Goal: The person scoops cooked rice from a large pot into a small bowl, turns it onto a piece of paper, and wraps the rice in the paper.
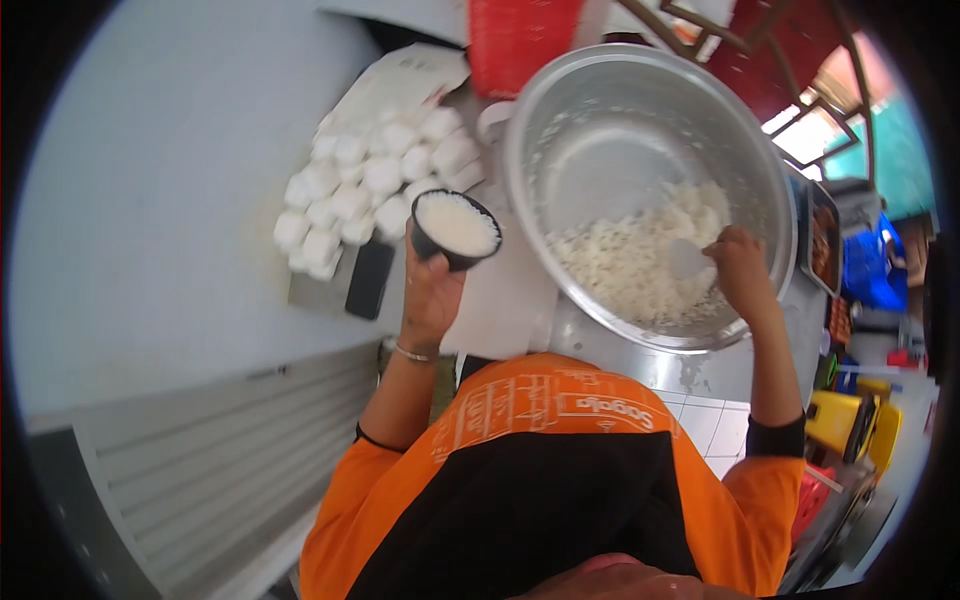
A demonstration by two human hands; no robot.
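Black phone (370,280) lying here at left; bright red container (525,45) up top; blue plastic bag (874,268) out right; below it a blurred yellow shape (833,420), perhaps a chair; white floor tiles (700,426) showing.

Past the black bowl (455,250) in your left hand (432,295), white bundles (380,175) crowd the way forward; a dark flat slab (370,280) lies just to the left, and the pale wall (150,200) limits you farther out. You have a free strip between that hand and the basin (520,170), whose raised rim bars a level crossing; its top is open. Inside, the far-left part gives you room, while rice (620,250) heaps around your right hand (742,268). A tray (823,240) flanks the basin's right side.
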